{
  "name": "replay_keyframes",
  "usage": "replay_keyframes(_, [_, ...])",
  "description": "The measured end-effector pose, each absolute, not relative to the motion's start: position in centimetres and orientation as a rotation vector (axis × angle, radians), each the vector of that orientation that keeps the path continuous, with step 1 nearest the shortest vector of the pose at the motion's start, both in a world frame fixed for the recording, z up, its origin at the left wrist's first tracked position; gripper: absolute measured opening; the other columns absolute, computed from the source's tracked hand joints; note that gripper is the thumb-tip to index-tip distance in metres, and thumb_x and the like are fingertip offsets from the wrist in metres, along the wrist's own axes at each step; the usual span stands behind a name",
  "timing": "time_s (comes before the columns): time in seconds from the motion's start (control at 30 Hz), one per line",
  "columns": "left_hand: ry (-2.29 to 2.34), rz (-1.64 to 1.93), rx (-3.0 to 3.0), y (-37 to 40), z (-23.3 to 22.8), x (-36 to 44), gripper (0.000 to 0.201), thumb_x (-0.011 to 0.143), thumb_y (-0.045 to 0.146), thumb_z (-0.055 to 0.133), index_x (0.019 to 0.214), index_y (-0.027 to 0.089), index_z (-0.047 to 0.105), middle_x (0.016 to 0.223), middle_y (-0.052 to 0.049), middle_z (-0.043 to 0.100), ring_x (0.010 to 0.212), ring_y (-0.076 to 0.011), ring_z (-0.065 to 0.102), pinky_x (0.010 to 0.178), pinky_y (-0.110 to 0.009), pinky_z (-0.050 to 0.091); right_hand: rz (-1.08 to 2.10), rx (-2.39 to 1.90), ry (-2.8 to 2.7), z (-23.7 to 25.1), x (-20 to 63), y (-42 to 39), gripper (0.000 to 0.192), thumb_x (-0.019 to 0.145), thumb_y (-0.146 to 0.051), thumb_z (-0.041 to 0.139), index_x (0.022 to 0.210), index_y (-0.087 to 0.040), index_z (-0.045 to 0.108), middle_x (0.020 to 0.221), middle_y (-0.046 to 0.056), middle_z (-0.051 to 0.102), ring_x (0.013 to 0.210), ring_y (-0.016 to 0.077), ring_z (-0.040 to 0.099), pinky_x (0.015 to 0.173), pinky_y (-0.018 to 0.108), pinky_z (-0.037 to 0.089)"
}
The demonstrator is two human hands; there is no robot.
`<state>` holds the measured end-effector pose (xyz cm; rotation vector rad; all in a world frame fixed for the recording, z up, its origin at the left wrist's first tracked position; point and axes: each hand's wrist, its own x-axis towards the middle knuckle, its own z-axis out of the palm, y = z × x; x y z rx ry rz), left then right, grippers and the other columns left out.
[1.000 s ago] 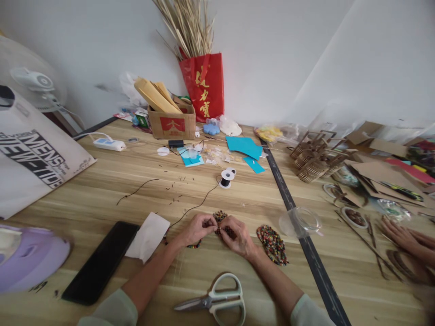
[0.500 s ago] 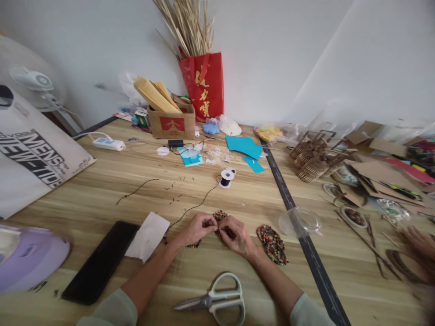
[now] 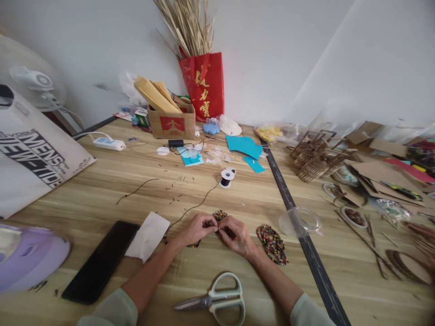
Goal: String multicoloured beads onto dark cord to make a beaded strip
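My left hand (image 3: 196, 229) and my right hand (image 3: 238, 234) meet fingertip to fingertip on the wooden table (image 3: 102, 194), pinching a strand of small multicoloured beads (image 3: 220, 216) between them. A thin dark thread (image 3: 193, 208) runs from my fingers back to a small spool (image 3: 226, 177). Part of the beaded strand shows under my left wrist. A flat pile of the same beads (image 3: 272, 244) lies just right of my right hand.
Pale green scissors (image 3: 217, 300) lie near the front edge. A black phone (image 3: 102, 260) and white tissue (image 3: 147, 236) are at left, a clear cup (image 3: 301, 222) at right. Another person's hand (image 3: 421, 233) works among cardboard pieces far right. Boxes and a red bag (image 3: 203, 85) line the wall.
My hands have stayed together on the beads with barely any shift. The other person's hand at far right has pulled back toward the right edge.
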<state>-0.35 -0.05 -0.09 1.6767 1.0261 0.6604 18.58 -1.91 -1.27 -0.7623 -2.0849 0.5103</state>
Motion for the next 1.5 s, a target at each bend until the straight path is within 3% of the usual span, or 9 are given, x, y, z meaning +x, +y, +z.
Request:
replay_keyframes(0.57, [1.025, 0.656, 1.681, 0.0, -0.2, -0.4, 0.008, 0.074, 0.02, 0.059, 0.073, 0.015, 0.065, 0.066, 0.002, 0.06, 0.062, -0.011, 0.05, 0.06, -0.019, 0.039, 0.587, -0.735, -2.11, -1.1, 18.7, -1.8, 0.009, 0.091, -0.016, 0.052, 0.092, -0.019, 0.06, 0.085, 0.008, 0.065, 0.078, 0.0176, 0.061, 0.069, 0.03, 0.051])
replay_keyframes(1.07, [0.955, 0.721, 1.605, 0.3, -0.7, -0.6, 0.019, 0.076, 0.032, 0.059, 0.073, 0.015, 0.063, 0.066, 0.001, 0.059, 0.062, -0.0106, 0.051, 0.061, -0.02, 0.041, 0.524, -0.828, -2.061, -1.6, 18.7, -1.8, 0.006, 0.089, -0.016, 0.052, 0.087, -0.018, 0.058, 0.079, 0.007, 0.064, 0.073, 0.0164, 0.062, 0.065, 0.026, 0.05])
replay_keyframes(1.5, [0.968, 0.726, 1.646, 0.2, -0.8, -0.6, 0.015, 0.078, 0.028, 0.058, 0.073, 0.015, 0.064, 0.068, 0.001, 0.06, 0.063, -0.0103, 0.051, 0.061, -0.019, 0.041, 0.511, -0.825, -2.056, -1.1, 18.6, -1.9, 0.007, 0.089, -0.018, 0.052, 0.086, -0.018, 0.058, 0.077, 0.006, 0.064, 0.071, 0.0159, 0.06, 0.065, 0.026, 0.049])
